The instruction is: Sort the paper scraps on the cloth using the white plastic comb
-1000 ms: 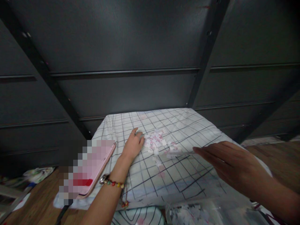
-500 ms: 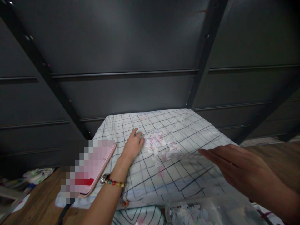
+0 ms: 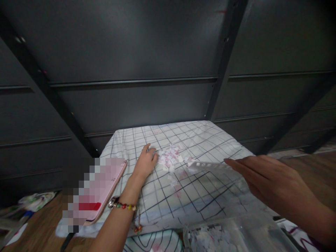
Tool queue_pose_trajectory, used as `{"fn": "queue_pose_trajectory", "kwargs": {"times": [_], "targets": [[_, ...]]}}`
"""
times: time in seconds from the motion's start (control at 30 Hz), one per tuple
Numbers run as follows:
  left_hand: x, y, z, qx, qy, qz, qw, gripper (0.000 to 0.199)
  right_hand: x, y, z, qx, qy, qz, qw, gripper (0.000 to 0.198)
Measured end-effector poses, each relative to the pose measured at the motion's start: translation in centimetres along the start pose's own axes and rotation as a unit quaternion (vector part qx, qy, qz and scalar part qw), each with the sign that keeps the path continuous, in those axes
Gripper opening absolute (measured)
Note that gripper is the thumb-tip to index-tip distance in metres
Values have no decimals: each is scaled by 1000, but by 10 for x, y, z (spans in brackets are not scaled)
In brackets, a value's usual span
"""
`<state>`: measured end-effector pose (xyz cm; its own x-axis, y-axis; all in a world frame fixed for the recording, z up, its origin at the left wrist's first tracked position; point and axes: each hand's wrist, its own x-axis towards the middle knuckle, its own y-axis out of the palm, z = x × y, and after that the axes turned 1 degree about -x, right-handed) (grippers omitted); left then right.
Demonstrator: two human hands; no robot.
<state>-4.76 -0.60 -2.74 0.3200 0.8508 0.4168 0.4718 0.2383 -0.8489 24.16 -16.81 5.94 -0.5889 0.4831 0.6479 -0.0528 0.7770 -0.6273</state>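
Observation:
A small heap of white and pink paper scraps [image 3: 169,156] lies on the white cloth with dark grid lines [image 3: 183,136]. Just left of the heap, my left hand [image 3: 147,159] rests on the cloth, fingers spread and nothing in them. At the right, my right hand [image 3: 270,182] has its fingers pressed together on a thin clear plastic piece [image 3: 210,166] with a row of small marks along it. Its far left end reaches the right side of the scraps. How the fingers grip its near end is partly hidden.
A pink phone [image 3: 105,192] with a black cable lies on the cloth at the left. Near the front edge stands a clear plastic box [image 3: 236,236] holding paper scraps, beside a pale blue patterned item [image 3: 154,241]. Dark panels [image 3: 136,105] rise behind.
My right hand keeps the plastic piece, which looks sharper now and touches the scraps' right side. My left hand stays beside the heap. The whole view has shifted slightly.

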Motion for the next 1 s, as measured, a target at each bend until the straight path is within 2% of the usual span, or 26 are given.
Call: {"fn": "queue_pose_trajectory", "kwargs": {"times": [0.2, 0.37, 0.5, 0.63, 0.73, 1.0], "targets": [[0, 6, 4, -7, 1, -18, 1000, 25, 7, -2, 8, 53, -25, -16, 998, 36], [1, 5, 4, -5, 1, -15, 1000, 25, 10, -5, 11, 94, 16, -25, 995, 41], [1, 5, 4, -8, 3, -12, 1000, 24, 15, 7, 13, 109, 45, -9, 993, 44], [1, 6, 6, -12, -4, -14, 1000, 25, 16, 17, 5, 40, 0, 13, 999, 37], [2, 6, 6, -17, -3, -18, 1000, 25, 14, 15, 2, 10, -19, 7, 1000, 31], [2, 5, 7, -21, 4, -14, 1000, 25, 31, 14, 24, 84, -48, -33, 995, 30]]}}
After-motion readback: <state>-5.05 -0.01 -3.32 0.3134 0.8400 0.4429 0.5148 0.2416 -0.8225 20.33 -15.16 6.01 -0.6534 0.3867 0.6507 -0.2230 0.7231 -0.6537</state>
